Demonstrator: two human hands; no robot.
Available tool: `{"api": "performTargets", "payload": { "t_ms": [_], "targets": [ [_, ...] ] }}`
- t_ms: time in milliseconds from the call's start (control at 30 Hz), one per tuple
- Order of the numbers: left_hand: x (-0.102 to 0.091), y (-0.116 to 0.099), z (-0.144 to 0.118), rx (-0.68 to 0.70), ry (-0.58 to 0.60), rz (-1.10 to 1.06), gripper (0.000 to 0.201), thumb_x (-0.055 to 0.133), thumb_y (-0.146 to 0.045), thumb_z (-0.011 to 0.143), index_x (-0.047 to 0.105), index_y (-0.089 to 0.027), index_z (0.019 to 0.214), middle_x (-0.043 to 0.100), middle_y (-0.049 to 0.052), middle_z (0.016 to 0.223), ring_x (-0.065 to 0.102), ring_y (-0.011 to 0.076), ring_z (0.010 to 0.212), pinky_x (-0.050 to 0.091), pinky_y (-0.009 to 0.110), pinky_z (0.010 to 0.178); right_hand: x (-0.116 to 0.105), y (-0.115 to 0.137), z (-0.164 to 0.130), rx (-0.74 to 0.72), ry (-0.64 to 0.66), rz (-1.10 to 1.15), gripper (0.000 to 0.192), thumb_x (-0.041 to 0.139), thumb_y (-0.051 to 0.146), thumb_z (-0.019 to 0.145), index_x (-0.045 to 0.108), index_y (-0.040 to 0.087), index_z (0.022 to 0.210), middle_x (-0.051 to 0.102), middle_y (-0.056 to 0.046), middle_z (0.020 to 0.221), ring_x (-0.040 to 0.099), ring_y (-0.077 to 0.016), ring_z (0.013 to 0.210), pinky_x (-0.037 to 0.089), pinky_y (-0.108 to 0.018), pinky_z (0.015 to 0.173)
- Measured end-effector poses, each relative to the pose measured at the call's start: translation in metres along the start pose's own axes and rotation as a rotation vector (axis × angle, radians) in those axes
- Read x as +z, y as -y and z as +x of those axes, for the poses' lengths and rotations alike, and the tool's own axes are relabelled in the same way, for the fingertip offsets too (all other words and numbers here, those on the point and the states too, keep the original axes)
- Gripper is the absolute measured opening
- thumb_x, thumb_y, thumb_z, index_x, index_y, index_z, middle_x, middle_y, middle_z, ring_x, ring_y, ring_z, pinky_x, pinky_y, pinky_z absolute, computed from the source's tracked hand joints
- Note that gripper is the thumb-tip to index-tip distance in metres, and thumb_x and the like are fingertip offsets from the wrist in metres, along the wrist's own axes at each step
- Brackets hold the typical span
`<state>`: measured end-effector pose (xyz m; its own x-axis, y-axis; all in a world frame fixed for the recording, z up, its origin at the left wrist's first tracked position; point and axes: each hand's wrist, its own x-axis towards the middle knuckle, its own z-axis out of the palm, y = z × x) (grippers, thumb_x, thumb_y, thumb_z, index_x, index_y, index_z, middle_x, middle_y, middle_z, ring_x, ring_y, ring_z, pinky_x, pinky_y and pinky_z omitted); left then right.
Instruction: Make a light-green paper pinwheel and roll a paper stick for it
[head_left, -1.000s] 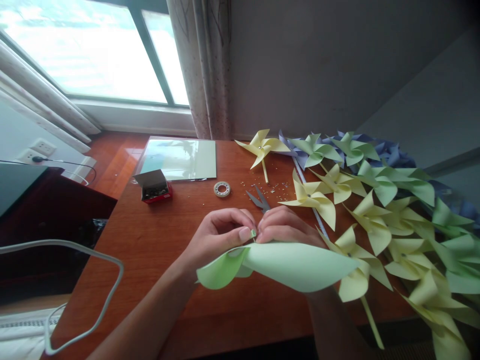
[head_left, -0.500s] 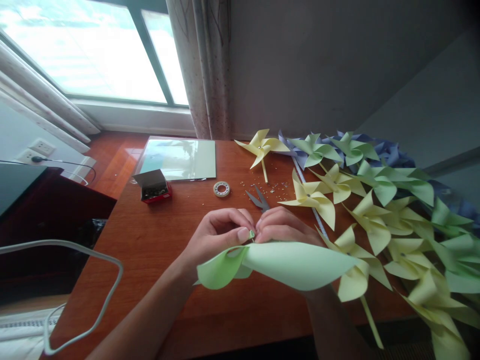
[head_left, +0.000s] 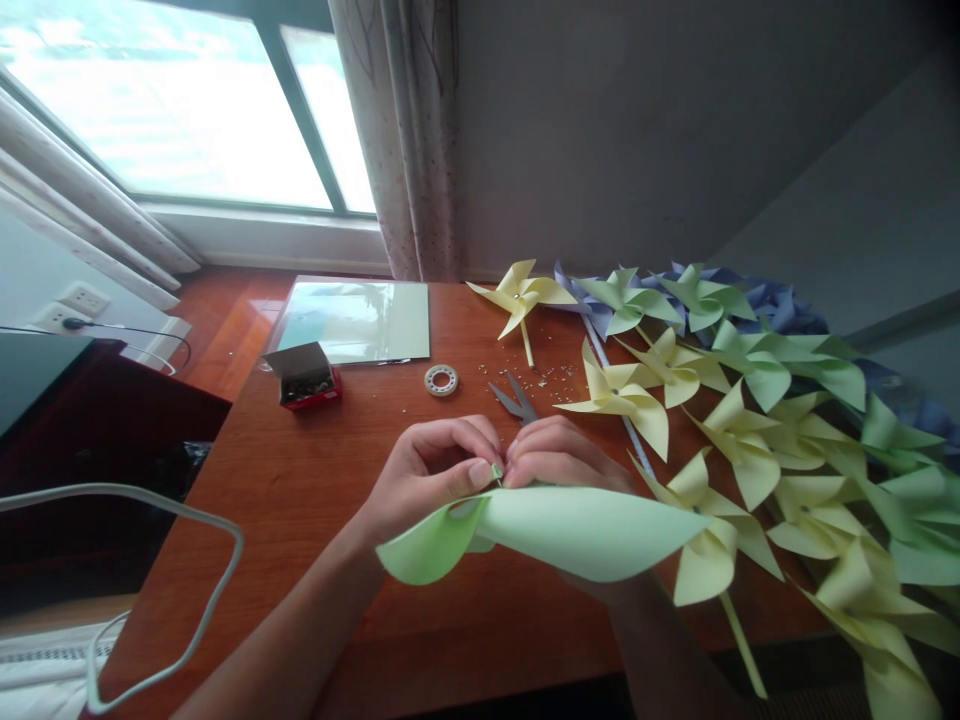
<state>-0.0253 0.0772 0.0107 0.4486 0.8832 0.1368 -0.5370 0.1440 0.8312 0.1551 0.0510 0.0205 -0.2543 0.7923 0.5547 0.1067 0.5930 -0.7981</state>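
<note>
Over the wooden table (head_left: 300, 500) I hold a light green paper pinwheel (head_left: 570, 530) with its curled blades facing me. My left hand (head_left: 431, 475) pinches its centre from the left, thumb on the small folded tip. From the right, my right hand (head_left: 559, 455) pinches the same centre, and the big green blade hides its lower part. Both hands touch at the centre point. Grey scissors (head_left: 514, 400) lie just beyond my fingers.
Several finished yellow, green and blue pinwheels (head_left: 750, 420) cover the table's right side. A small red box (head_left: 307, 378), a tape roll (head_left: 441, 380) and a shiny sheet (head_left: 352, 320) lie at the back left. A white cable (head_left: 187, 630) loops at the left.
The pinwheel and both hands have shifted slightly left and toward me; the grip at the centre is unchanged.
</note>
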Motion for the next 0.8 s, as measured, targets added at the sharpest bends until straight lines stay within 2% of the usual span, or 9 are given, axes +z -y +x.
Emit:
{"api": "performTargets", "payload": {
  "t_ms": [567, 800],
  "targets": [
    [-0.0028, 0.0031, 0.0004, 0.063, 0.021, 0.032, 0.005, 0.080, -0.021, 0.082, 0.079, -0.016, 0.079, 0.066, 0.005, 0.078, 0.061, 0.0140, 0.070, 0.050, 0.024, 0.064, 0.0008, -0.0014, 0.0003, 0.016, 0.007, -0.017, 0.014, 0.067, 0.011, 0.090, 0.069, 0.024, 0.096, 0.066, -0.003, 0.090, 0.063, -0.0205, 0.089, 0.054, -0.038, 0.082],
    [-0.0018, -0.0025, 0.0002, 0.091, 0.004, 0.125, 0.004, 0.080, -0.017, 0.081, 0.079, -0.015, 0.078, 0.068, 0.007, 0.076, 0.062, 0.0148, 0.069, 0.050, 0.025, 0.063, -0.0028, 0.0035, 0.0047, 0.027, 0.025, -0.069, 0.005, 0.071, 0.021, 0.090, 0.069, 0.025, 0.093, 0.066, -0.003, 0.088, 0.064, -0.0214, 0.085, 0.056, -0.037, 0.075]
  ]
}}
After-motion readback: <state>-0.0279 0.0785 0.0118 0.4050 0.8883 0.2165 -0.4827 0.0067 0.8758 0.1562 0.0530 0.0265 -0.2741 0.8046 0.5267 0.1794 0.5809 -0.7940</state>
